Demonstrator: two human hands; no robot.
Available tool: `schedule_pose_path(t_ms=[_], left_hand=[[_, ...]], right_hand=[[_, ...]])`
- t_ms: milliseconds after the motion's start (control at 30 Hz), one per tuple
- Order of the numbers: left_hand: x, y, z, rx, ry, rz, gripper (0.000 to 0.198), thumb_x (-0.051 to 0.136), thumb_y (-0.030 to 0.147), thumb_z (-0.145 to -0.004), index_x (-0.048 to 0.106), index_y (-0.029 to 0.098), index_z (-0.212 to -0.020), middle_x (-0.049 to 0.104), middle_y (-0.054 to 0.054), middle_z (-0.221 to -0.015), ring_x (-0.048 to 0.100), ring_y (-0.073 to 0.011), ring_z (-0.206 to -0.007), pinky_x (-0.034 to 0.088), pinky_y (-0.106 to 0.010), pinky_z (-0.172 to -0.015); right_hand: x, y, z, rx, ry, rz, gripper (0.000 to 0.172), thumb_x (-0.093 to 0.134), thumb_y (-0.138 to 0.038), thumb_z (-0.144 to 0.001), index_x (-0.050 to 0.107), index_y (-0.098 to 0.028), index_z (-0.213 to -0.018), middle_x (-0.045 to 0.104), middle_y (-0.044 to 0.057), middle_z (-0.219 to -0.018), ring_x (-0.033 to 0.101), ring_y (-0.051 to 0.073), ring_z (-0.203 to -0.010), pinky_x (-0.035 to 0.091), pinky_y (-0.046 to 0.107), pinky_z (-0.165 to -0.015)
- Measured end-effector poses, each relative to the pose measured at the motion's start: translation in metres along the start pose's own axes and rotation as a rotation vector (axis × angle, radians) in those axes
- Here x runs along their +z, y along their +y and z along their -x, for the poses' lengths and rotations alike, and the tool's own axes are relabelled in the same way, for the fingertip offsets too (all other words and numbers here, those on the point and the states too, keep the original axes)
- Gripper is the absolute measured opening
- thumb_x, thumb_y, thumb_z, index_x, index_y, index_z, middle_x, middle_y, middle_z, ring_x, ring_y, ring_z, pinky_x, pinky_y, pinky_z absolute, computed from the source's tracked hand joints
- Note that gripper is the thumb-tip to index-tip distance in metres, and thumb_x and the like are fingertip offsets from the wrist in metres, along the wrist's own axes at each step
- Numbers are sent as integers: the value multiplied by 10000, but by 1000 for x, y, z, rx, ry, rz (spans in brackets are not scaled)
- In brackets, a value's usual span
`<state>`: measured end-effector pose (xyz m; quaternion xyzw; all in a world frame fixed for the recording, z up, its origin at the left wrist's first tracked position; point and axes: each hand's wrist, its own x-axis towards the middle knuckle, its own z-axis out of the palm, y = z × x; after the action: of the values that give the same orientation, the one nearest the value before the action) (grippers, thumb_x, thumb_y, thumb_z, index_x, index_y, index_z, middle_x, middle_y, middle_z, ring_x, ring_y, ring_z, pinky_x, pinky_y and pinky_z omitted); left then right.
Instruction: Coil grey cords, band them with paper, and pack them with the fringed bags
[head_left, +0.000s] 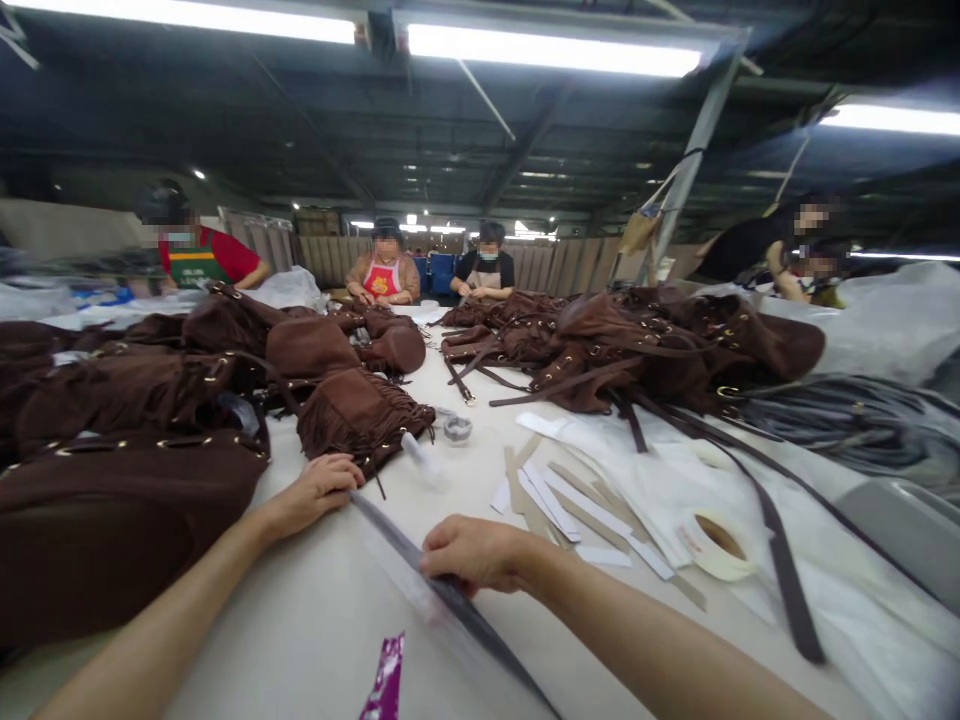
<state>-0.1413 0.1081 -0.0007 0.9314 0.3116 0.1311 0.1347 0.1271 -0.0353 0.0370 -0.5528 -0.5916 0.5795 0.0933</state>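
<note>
A long dark grey strap (390, 525) in a clear wrapper lies slantwise on the white table (315, 620) in front of me. My left hand (319, 490) pinches its far end, fingers closed on it, right beside a brown fringed suede bag (360, 415). My right hand (472, 552) presses down on the strap's middle, fingers curled over it.
Heaps of brown suede bags (120, 470) fill the left and the far right (637, 345). Paper strips (559, 500), a tape roll (716, 545) and a dark belt (780, 560) lie to the right. A purple wrapper (384, 685) is near me. Several people work at the far end.
</note>
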Motion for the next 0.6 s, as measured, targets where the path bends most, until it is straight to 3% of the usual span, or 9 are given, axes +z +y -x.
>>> schedule_pose_path(t_ms=[200,400,600], left_hand=[[-5,-3,-4,46,5,-15,201,488,320,-882,671,239,-859,674,-21,-1097,487,-245,-1160,253,-350,-1089],[-8,-5,-7,75,-13,-51,267,440,318,-910,684,214,-885,690,12,-1099,496,-200,-1110,286,-316,-1071],[-3,-31,-12,75,6,-104,242,506,379,-855,721,296,-927,697,53,-1110,517,-205,-1154,352,-282,-1040]], right_hand=[[-5,29,61,71,-70,-278,96,500,-101,-732,502,-170,-666,483,-89,-454,462,65,-372,409,159,-465],[-5,82,124,41,-172,-446,91,459,-99,-677,505,-177,-682,505,-91,-457,538,100,-402,481,218,-541],[-9,124,173,-1,-119,-382,110,461,-90,-751,520,-178,-722,490,-105,-455,564,103,-456,487,222,-613]])
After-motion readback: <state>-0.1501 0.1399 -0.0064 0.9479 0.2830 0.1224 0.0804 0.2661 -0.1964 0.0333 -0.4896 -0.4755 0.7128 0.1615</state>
